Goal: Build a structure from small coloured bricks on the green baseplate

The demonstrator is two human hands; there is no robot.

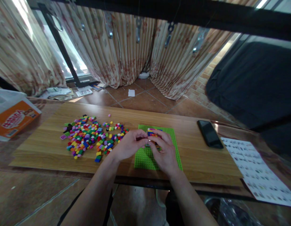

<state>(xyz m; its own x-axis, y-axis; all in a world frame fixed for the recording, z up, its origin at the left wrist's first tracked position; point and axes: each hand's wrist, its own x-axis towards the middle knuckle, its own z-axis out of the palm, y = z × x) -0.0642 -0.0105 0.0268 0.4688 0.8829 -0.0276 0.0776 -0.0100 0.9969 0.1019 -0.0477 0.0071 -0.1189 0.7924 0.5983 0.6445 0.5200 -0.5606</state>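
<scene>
A green studded baseplate (145, 161) lies on the wooden board, under both hands. On it, toward its far half, sits a low build of colourful toy bricks (150, 132), partly covered by my fingers. My left hand (130, 144) comes in from the left, thumb and forefinger pinched together. My right hand (165, 152) arches over the build with its fingers curled and its fingertips meeting the left ones. A tiny white piece (149, 141) shows where the fingertips meet; which hand grips it I cannot tell.
A large pile of loose toy bricks (85, 135) spreads to the left on the wooden board (187, 157). Right of the baseplate lie a black phone (210, 134) and a printed sheet (258, 169). A plastic tub with an orange label (15, 117) stands far left.
</scene>
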